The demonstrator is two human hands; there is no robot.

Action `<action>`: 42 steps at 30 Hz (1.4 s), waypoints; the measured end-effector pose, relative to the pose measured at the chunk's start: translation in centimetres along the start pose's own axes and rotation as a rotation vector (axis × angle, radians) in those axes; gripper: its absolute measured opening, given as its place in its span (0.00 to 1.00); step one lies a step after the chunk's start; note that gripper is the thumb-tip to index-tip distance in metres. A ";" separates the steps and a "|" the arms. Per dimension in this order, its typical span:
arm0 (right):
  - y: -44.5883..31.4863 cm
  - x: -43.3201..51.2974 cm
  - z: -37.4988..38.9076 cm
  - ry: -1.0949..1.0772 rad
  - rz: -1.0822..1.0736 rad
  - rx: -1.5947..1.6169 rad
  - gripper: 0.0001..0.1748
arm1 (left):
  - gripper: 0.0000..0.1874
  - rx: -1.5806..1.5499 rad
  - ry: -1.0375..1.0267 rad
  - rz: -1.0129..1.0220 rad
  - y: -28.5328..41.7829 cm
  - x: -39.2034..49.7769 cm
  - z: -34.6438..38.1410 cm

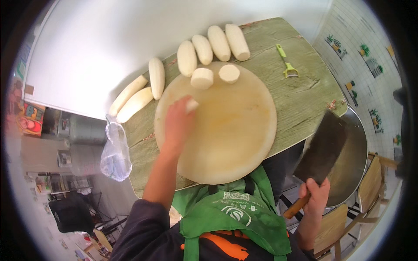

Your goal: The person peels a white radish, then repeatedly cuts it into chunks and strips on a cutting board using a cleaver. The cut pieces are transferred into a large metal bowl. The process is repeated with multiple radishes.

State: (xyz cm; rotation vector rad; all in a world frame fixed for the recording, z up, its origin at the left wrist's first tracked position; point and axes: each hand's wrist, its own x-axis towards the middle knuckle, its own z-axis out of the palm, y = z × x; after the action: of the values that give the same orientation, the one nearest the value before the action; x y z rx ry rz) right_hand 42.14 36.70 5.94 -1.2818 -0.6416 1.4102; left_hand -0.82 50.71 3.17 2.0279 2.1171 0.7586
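On the left half of a round chopping board, my left hand, slightly blurred, has its fingers around a small pale piece of root vegetable. Most of that piece is hidden by the fingers. My right hand grips the wooden handle of a broad, dark cleaver, held off the board to the right with its blade angled up. Two thick cut chunks, one beside the other, rest near the board's far edge. Whole peeled pale root vegetables lie behind and left of the board.
A green peeler lies on the green wood-patterned table, right of the board. Below the cleaver stands a large metal pot, close to wooden chairs. A clear plastic bag hangs at the table's left edge. A white wall borders the back.
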 end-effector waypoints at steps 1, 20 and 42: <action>-0.8 0.6 2.0 -0.054 0.030 -0.174 0.05 | 0.30 0.025 -0.015 0.186 0.1 -1.5 -0.5; -3.4 1.9 18.1 -0.736 -0.359 -1.488 0.19 | 0.17 -0.252 0.017 0.476 1.6 -12.1 -1.0; -3.1 1.3 20.2 -0.898 -0.393 -1.560 0.20 | 0.13 -0.744 -0.471 0.180 -1.6 -12.5 -1.8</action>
State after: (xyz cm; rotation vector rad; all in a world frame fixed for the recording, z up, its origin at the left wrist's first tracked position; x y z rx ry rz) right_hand 24.74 44.01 13.83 -1.3281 -2.7838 0.9513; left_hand -1.72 38.23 0.84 1.7461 1.1675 0.8211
